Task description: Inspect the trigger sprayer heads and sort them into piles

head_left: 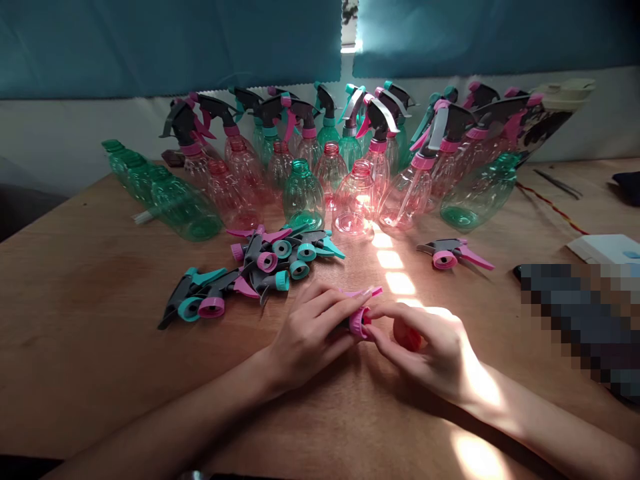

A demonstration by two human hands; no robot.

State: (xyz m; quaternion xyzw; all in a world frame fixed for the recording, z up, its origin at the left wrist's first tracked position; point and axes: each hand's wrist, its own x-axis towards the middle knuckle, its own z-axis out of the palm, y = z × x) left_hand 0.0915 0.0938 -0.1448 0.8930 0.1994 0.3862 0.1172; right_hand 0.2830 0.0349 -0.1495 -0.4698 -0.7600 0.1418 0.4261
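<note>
My left hand (313,330) is wrapped round a trigger spray head (357,324) with a pink collar, held low over the table. Its pink lever sticks out past my fingers, and much of the dark body is hidden under them. The collar's open end faces right. Thumb and forefinger of my right hand (437,347) pinch at that opening; whatever is between the fingertips is too small to make out. Something red (410,335) shows beneath the curled fingers of the same hand. Beyond my left hand lies a pile of loose spray heads (265,261), grey with pink or teal parts.
Clear pink and green bottles (305,200) stand in rows at the back, several fitted with spray heads. Green bottles (185,207) lean at the left. One pink spray head (445,259) lies apart at right, near a white device (605,248) and a blurred dark object (580,320).
</note>
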